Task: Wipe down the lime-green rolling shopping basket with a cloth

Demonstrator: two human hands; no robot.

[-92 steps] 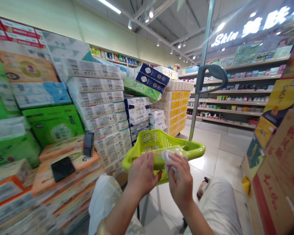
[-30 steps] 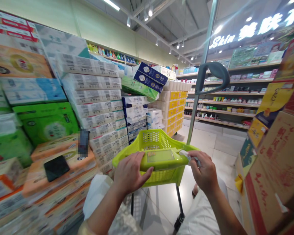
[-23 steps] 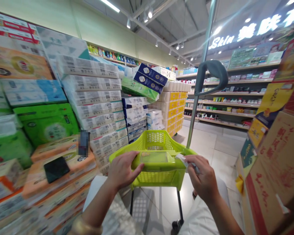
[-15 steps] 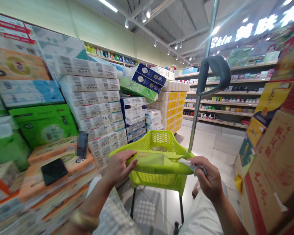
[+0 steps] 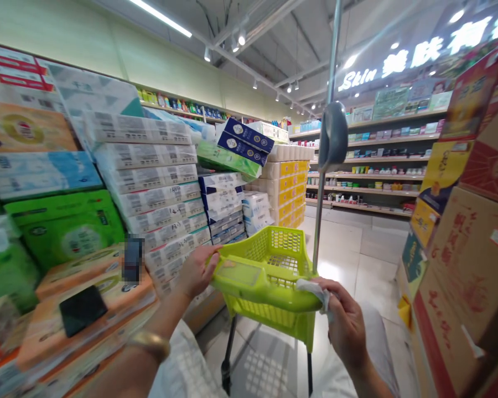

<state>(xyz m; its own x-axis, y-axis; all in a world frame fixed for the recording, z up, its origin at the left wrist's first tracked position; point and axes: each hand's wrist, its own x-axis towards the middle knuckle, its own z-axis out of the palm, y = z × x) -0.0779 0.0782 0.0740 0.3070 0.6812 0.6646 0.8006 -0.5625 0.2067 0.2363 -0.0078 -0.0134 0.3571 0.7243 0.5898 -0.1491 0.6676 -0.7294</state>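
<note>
A lime-green plastic shopping cart (image 5: 243, 276) with a mesh basket stands right in front of me, turned at a slant. My left hand (image 5: 197, 271) is closed round the left end of its handle. A crumpled white cloth or tissue (image 5: 313, 288) is pinched in my right hand (image 5: 345, 320), pressed against the handle's right end. From the cart's right side rises a metal pole (image 5: 320, 221) with a grey loop grip (image 5: 333, 135) on it. The basket's bottom shows bare mesh.
Stacked white packs (image 5: 157, 177) and orange packs (image 5: 103, 282) line the left, with a black flat object (image 5: 83, 310) lying on top. Cardboard cartons (image 5: 460, 265) wall the right side. Behind stand shelves of small products (image 5: 373, 174) and a tiled floor (image 5: 344, 243).
The cart has swivelled, its handle now sloping down to the right, and the pole's loop grip appears edge-on. My right hand and the cloth sit slightly lower and further left.
</note>
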